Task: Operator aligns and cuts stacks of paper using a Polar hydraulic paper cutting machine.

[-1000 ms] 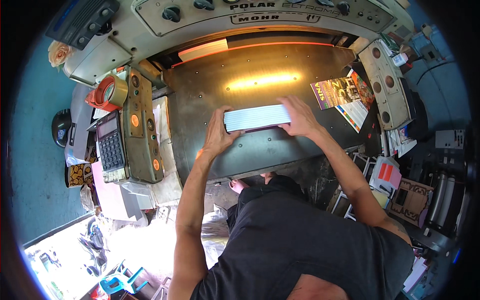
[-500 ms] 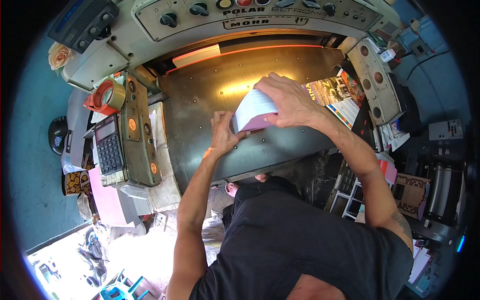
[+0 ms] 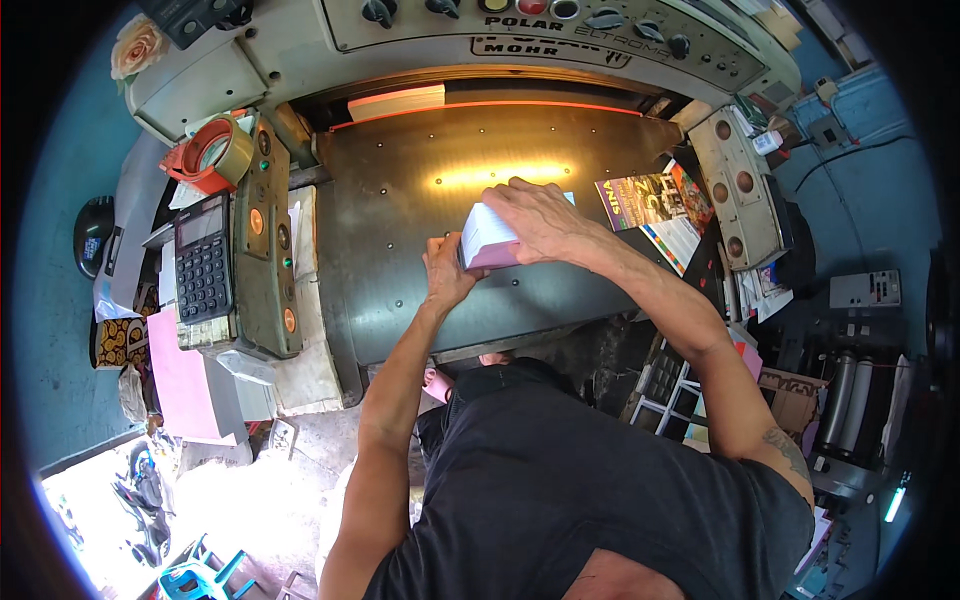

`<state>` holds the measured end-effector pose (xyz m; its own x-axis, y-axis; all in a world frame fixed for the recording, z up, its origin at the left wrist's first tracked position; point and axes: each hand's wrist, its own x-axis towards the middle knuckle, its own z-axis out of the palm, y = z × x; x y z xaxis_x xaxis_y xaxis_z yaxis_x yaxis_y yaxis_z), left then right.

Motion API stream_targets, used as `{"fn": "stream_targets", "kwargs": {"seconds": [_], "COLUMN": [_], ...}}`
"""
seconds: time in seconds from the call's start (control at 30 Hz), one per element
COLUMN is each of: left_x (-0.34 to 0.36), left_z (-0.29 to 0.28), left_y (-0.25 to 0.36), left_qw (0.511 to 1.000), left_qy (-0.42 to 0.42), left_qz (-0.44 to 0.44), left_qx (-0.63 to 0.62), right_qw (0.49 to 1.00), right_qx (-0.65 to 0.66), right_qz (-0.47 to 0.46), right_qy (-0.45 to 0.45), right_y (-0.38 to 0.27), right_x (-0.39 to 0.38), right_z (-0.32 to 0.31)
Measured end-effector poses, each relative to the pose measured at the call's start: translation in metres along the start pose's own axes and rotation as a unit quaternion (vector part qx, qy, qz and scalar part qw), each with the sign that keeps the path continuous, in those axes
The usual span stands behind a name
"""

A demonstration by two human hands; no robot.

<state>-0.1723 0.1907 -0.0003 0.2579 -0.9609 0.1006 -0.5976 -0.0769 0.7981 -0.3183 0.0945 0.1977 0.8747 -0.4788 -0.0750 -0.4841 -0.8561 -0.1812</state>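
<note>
A thick stack of paper (image 3: 482,239), white along its edges with a pink-purple face toward me, is on the dark metal table (image 3: 400,170) of a cutting machine, a little right of centre. My right hand (image 3: 530,222) reaches over the stack from the right, fingers bent across its top and partly hiding it. My left hand (image 3: 445,263) grips the near left end with curled fingers. Printed colourful sheets (image 3: 643,202) lie to the right of my hands.
The knobbed control panel (image 3: 545,55) spans the back above a paper block (image 3: 395,103) in the slot. At left are a button box (image 3: 270,300), tape rolls (image 3: 215,150), a calculator (image 3: 205,275) and pink sheets (image 3: 190,380). A right-side housing (image 3: 735,185) borders the table.
A second ago the stack showed a long white side between both hands. Since then it has turned, showing its pink face, and my right hand has shifted leftward over it.
</note>
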Motion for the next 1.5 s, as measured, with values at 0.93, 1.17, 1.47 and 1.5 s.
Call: {"fn": "stream_targets", "kwargs": {"seconds": [0.93,1.17,1.47,1.5], "left_x": [0.009,0.009,0.017,0.016], "left_z": [-0.092,-0.084,-0.092,-0.086], "left_y": [0.036,0.022,0.029,0.028], "left_qw": [0.996,0.991,0.997,0.998], "left_qy": [-0.032,-0.024,-0.019,-0.028], "left_qz": [0.036,0.024,0.071,0.049], "left_qx": [-0.082,-0.126,0.016,0.02], "right_qw": [0.831,0.844,0.924,0.923], "right_qx": [0.493,0.488,0.294,0.298], "right_qz": [0.119,0.086,0.05,0.037], "right_qy": [0.227,0.206,0.24,0.241], "right_y": [0.096,0.107,0.072,0.065], "right_x": [-0.035,-0.036,-0.041,-0.04], "right_z": [0.147,0.153,0.039,0.021]}}
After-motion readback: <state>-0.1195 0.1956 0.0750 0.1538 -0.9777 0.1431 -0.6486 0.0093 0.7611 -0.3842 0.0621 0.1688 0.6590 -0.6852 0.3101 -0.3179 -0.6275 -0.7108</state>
